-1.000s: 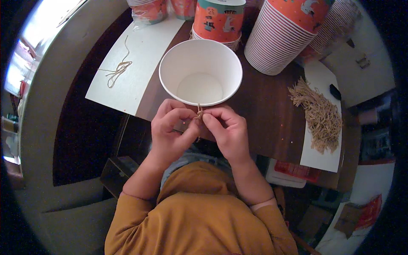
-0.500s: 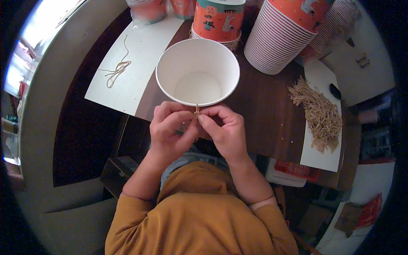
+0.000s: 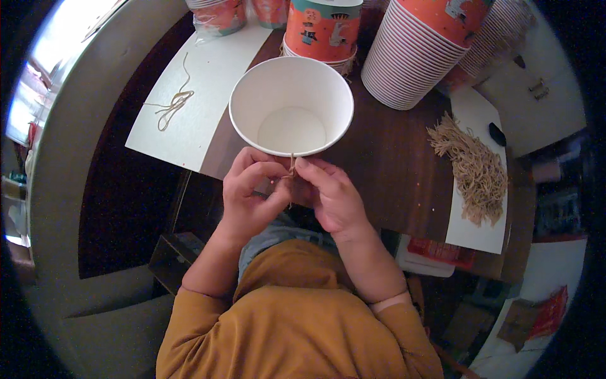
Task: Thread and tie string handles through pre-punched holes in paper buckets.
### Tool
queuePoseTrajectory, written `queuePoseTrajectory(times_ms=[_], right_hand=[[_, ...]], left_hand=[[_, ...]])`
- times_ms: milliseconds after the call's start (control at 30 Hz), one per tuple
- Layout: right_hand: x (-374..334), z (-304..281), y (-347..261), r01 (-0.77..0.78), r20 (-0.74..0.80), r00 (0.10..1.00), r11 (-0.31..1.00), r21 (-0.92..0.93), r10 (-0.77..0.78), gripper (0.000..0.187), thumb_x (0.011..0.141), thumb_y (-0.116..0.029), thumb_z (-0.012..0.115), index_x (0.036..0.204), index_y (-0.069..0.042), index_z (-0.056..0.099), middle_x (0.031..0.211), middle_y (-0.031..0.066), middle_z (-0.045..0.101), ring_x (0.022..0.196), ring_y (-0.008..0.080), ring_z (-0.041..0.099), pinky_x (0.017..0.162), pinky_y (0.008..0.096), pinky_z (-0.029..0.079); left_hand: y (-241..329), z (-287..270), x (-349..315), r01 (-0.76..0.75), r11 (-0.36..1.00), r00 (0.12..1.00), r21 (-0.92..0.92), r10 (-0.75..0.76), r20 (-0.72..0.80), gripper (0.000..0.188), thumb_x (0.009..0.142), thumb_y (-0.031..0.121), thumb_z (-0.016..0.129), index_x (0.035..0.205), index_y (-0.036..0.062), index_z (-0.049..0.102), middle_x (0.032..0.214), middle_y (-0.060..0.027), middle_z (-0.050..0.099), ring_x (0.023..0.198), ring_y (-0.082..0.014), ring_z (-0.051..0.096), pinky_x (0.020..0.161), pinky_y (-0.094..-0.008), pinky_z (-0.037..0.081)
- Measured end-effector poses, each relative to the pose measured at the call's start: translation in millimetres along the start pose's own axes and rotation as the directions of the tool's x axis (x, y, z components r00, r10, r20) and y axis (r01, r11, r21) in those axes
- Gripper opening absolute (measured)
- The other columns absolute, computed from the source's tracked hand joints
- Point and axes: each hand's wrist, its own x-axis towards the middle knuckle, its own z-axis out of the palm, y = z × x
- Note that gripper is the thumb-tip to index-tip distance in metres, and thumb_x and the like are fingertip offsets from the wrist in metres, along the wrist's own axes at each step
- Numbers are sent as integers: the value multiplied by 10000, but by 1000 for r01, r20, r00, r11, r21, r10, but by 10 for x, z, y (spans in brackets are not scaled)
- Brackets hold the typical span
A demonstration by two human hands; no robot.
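A large white-lined paper bucket (image 3: 292, 101) stands on the table in front of me, its open mouth tipped toward me. A short piece of tan twine (image 3: 292, 168), looped or knotted, hangs at its near rim. My left hand (image 3: 248, 186) pinches this twine between thumb and forefinger, just below the rim. My right hand (image 3: 333, 192) is closed on the other side, its thumb tip against the twine close to the rim. Its other fingers curl behind and are partly hidden.
A bundle of cut twine (image 3: 473, 174) lies on a white board at right. Loose twine (image 3: 173, 107) rests on another white board (image 3: 208, 76) at left. Tall stacked orange buckets (image 3: 410, 57) and a shorter stack (image 3: 322, 28) stand at the back. A small black object (image 3: 497, 134) lies far right.
My right thumb has moved up from the knot toward the rim, and the right hand has turned slightly. The bucket has shifted a little to the left. My left hand keeps its pinch.
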Motion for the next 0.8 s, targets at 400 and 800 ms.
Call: queuePoseTrajectory(times_ms=[400, 800], right_hand=[[109, 21, 133, -17, -91, 995, 976, 219, 38, 113, 833, -182, 597, 888, -95, 643, 771, -22, 602, 607, 69, 474, 552, 218, 397], [99, 73, 25, 148, -134, 981, 987, 59, -139, 201, 933, -262, 537, 898, -83, 622, 782, -3, 609, 599, 76, 461, 541, 226, 412]], left_hand=[[-86, -106, -45, -39, 999, 995, -38, 35, -94, 163, 627, -44, 669, 764, 35, 629, 819, -83, 570, 744, -187, 576, 653, -277, 483], [-287, -221, -91, -23, 978, 999, -206, 17, -29, 150, 651, -27, 630, 794, 16, 620, 872, -110, 590, 833, -197, 577, 736, -273, 469]])
